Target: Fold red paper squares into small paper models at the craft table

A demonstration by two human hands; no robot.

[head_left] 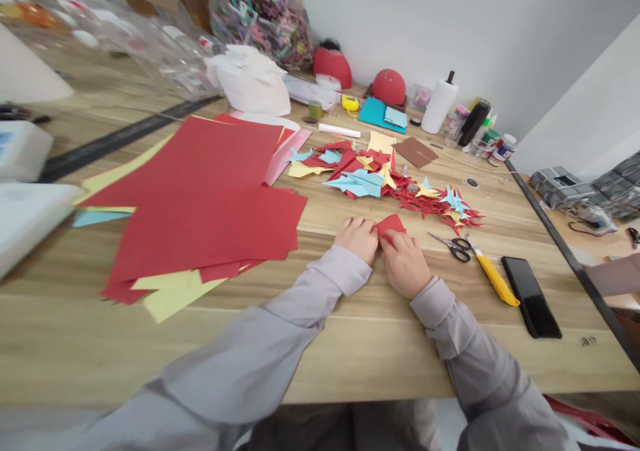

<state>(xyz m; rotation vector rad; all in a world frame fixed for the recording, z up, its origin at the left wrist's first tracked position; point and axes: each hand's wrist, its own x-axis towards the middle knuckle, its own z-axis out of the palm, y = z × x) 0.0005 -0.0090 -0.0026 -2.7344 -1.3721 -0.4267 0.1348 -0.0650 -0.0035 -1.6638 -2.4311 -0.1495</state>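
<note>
A small folded piece of red paper is held low over the wooden table, between my two hands. My left hand has its fingers curled at the paper's left edge. From the near side, my right hand pinches the same piece; the thumbs and part of the paper are hidden. Just beyond lies a heap of folded red paper shapes, mixed with blue and yellow ones, among them a blue paper plane. To the left spreads a stack of red paper sheets with yellow sheets underneath.
Right of my hands are scissors, a yellow utility knife and a black phone. White tissues, red domes and bottles line the back. Another person's arm shows at the right edge.
</note>
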